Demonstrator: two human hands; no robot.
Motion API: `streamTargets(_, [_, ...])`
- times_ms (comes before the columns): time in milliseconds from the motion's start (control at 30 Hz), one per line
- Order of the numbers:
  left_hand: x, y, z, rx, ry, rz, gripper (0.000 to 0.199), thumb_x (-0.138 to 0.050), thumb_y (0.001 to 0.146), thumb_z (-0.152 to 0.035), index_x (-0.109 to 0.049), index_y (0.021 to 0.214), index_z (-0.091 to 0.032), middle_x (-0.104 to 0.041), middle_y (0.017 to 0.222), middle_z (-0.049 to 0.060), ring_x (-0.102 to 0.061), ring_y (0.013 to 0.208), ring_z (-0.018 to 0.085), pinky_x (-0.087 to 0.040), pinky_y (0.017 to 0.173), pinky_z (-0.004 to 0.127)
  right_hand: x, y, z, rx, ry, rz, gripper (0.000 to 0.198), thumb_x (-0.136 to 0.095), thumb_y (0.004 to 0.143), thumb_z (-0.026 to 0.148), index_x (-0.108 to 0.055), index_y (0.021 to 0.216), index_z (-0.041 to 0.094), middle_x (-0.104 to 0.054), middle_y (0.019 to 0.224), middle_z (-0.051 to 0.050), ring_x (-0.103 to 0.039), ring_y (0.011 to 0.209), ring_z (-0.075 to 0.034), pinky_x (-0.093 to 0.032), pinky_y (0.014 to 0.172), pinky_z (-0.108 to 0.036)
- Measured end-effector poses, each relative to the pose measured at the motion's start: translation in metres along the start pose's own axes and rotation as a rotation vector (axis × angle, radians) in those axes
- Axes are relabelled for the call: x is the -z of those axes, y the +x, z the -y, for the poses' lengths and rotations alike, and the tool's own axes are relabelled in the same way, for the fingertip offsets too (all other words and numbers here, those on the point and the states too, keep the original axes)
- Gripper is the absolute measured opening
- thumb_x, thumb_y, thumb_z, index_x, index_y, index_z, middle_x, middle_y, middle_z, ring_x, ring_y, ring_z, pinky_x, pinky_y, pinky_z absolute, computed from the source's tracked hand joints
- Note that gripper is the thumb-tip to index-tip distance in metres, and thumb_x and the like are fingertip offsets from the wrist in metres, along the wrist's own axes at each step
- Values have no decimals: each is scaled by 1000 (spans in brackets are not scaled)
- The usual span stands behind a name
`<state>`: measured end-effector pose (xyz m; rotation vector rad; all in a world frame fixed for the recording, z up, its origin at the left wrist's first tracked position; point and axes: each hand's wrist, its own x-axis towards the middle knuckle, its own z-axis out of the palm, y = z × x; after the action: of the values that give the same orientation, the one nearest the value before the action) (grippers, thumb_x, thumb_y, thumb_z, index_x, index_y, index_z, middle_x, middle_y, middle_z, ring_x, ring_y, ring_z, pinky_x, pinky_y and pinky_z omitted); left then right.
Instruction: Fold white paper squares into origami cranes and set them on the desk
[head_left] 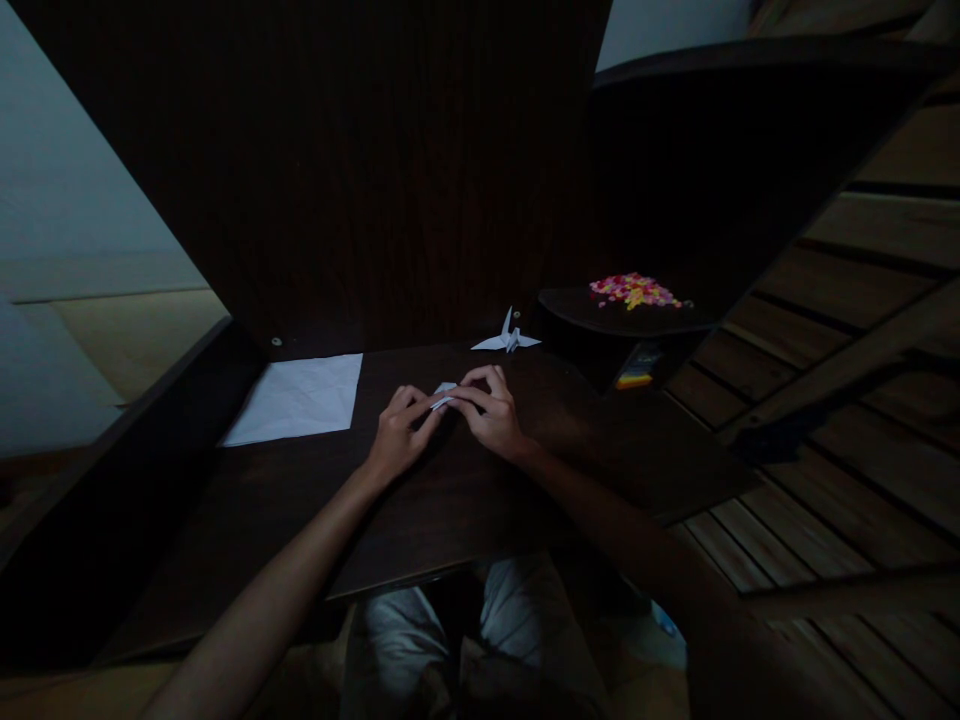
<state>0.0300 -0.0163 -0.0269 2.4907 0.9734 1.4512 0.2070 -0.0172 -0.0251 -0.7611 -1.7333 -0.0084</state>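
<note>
A small piece of folded white paper [445, 389] is held between my two hands, just above the dark desk. My left hand [403, 428] pinches its left side between thumb and fingers. On the other side my right hand [489, 412] grips it too, with the thumb and index finger meeting at the paper. The fingers cover part of it, so its exact shape is hard to make out. Beyond my right hand stands a finished white paper crane [510, 338] with its wings spread, close to the back panel.
A white paper sheet [304, 398] lies flat on the desk [435, 520] at left. On a low corner shelf [577, 312] at right sits a heap of small pink, red and yellow pieces [636, 290]. A raised side panel [172, 420] borders the desk's left edge.
</note>
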Motion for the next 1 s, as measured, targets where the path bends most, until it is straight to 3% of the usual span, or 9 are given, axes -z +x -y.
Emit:
streamTargets(133, [2,2,-3,33,-4,18,23,-57,86,-30,-69,104,-20,-54,81,3,-52,79,16,-45,72,30,0,0,-2,1,121,108,13,-56,87,20,-69,90,19,-63,84,-6,-58,83,-17,-49,78,-33])
streamTargets(267, [4,4,-5,117,-126,67,22,-59,85,-32,-70,98,-18,-60,85,5,-56,81,17,-46,75,30,0,-1,-1,-109,186,135,12,-57,87,23,-67,91,19,-65,85,-5,-61,80,-16,-50,75,-30])
streamTargets(533, [0,4,0,512,-473,125,32,-69,73,-41,-69,90,-15,-67,77,3,-59,70,17,-47,66,28,-7,-5,-6,-383,321,103,19,-66,78,30,-63,95,21,-67,84,-3,-63,75,-15,-51,71,-29])
streamTargets(700, [0,8,2,659,-582,25,37,-76,63,-45,-67,83,-14,-67,74,3,-60,67,17,-47,66,28,-8,-4,-5,-478,451,168,40,-72,72,32,-55,106,21,-64,79,-1,-61,71,-13,-49,64,-25])
streamTargets(833, [1,9,5,733,-697,-44,40,-77,61,-45,-63,82,-15,-69,79,4,-63,73,18,-49,71,30,-7,-2,-7,-571,480,159,31,-70,73,34,-58,98,20,-64,76,0,-62,71,-13,-49,63,-25])
streamTargets(1000, [1,8,3,744,-754,33,51,-78,61,-39,-58,102,-16,-67,72,0,-64,68,17,-51,68,30,-7,-2,-12,-602,463,170,20,-66,75,34,-65,86,17,-67,81,-4,-63,75,-15,-50,68,-27])
